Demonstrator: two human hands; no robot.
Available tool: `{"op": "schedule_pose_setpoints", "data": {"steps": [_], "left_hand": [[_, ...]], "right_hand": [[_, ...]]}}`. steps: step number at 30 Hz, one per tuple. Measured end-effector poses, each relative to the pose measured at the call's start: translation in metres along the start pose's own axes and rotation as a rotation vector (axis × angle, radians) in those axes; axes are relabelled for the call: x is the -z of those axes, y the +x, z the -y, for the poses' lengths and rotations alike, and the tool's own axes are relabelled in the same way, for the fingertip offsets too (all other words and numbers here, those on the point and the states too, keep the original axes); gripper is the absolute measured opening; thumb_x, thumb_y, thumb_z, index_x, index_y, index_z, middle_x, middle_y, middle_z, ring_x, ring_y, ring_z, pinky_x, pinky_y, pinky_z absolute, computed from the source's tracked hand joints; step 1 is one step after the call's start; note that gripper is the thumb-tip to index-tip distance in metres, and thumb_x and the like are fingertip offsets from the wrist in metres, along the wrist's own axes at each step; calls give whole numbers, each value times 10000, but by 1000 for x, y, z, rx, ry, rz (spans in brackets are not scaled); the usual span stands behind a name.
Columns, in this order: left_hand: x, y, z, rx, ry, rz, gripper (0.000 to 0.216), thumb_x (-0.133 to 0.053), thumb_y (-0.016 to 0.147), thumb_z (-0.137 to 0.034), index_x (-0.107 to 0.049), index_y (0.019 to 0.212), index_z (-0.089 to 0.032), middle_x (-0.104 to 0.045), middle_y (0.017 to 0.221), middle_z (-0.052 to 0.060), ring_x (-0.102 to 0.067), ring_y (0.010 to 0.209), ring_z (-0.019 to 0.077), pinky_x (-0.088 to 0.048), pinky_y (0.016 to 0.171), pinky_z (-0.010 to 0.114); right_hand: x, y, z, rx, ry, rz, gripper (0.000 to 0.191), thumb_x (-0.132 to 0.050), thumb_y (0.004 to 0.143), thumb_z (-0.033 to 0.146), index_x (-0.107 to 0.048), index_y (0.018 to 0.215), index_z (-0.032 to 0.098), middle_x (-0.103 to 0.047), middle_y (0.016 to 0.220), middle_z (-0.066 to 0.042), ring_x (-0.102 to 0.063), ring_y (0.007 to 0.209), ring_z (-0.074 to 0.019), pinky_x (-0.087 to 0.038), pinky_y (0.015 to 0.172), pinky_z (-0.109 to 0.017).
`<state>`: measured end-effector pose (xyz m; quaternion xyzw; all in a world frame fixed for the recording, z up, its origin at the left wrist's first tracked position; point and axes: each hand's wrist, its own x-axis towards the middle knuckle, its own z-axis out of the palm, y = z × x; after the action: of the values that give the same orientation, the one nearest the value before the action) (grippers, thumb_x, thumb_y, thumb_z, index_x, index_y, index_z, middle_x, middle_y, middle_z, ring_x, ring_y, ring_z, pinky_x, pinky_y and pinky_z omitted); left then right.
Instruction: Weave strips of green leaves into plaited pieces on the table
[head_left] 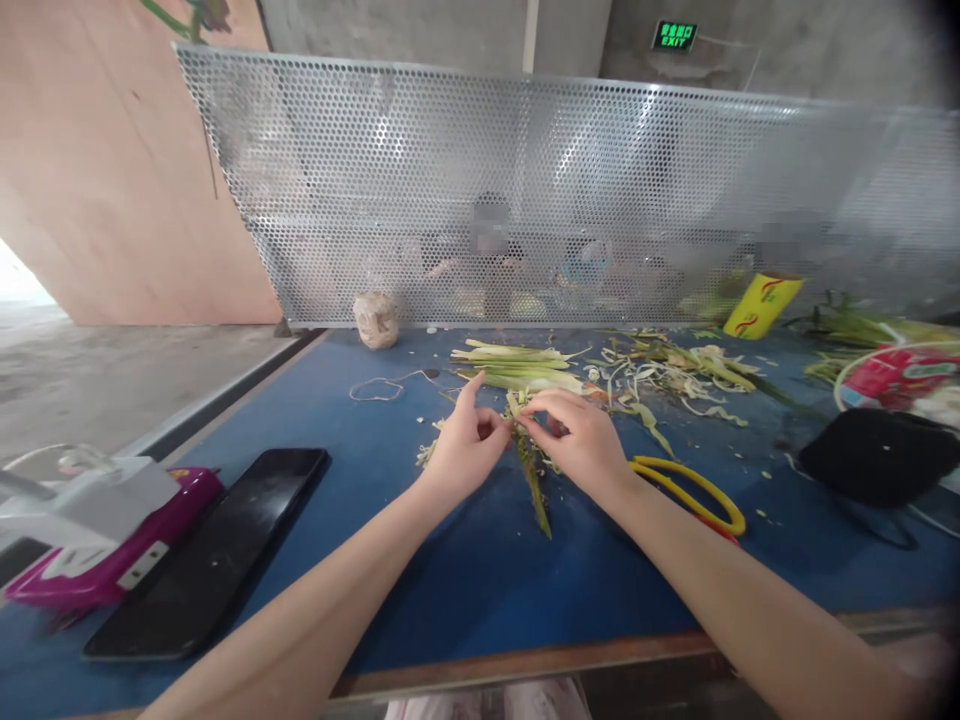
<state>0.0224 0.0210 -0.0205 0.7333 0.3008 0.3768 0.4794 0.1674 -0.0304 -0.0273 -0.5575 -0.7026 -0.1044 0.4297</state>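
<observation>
My left hand (465,440) is closed in a pinch at the upper end of a brownish-green plant stalk (535,495), its index finger pointing up and away. Close beside it, my right hand (581,440) pinches with thumb and fingers at the same upper end. The stalk's lower part hangs or lies toward me over the blue table (442,590); whether it touches is unclear. Just beyond the hands lies a bundle of pale green stems (517,362). Peelings (652,385) are strewn to its right. A yellow loop handle (720,495) rests by my right forearm.
At left lie a black phone (217,550) and a purple power strip (142,550) with a white plug. A perforated metal screen (420,150) stands behind, a person visible through it. A yellow cylinder (765,305), red packet (896,378) and black object (885,455) are at right.
</observation>
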Motion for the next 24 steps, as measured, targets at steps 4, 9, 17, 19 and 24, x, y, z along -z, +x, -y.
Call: {"op": "schedule_pose_setpoints", "data": {"steps": [4,9,17,19,24], "left_hand": [[1,0,-1,3,56,-21,644,-493,757,-193,-183,1314,-108,-538,603,-51,-501,564,94,-409,590,236],[3,2,6,-17,106,-60,624,-494,738,-156,-221,1298,-134,-574,630,-40,-526,581,98,-420,612,246],[5,2,5,-72,205,-52,601,-477,782,-209,-193,1303,-113,-606,673,-8,-542,612,112,-433,634,265],[7,1,1,-149,319,-33,605,-468,788,-193,-177,1313,-122,-614,701,1,-539,618,115,-434,638,270],[11,-1,-6,-346,617,-2,610,-448,792,-134,-165,1333,-126,-611,743,15,-540,715,135,-441,678,275]], "right_hand": [[-1,0,-2,16,101,14,86,-515,801,242,-592,778,215,-623,842,-29,-539,599,-109,-424,569,-220],[2,-1,0,183,214,114,144,-450,844,217,-593,845,226,-621,918,-50,-581,865,-154,-457,761,-269],[-3,4,-6,-68,382,121,148,-526,795,242,-609,917,244,-657,853,-35,-617,773,-167,-492,706,-309],[-6,5,-9,-218,462,103,173,-568,757,264,-584,923,218,-653,798,-34,-618,701,-161,-499,641,-299],[-7,6,-8,-324,542,109,85,-584,729,261,-590,784,196,-642,726,-24,-605,648,-152,-485,616,-291]]}}
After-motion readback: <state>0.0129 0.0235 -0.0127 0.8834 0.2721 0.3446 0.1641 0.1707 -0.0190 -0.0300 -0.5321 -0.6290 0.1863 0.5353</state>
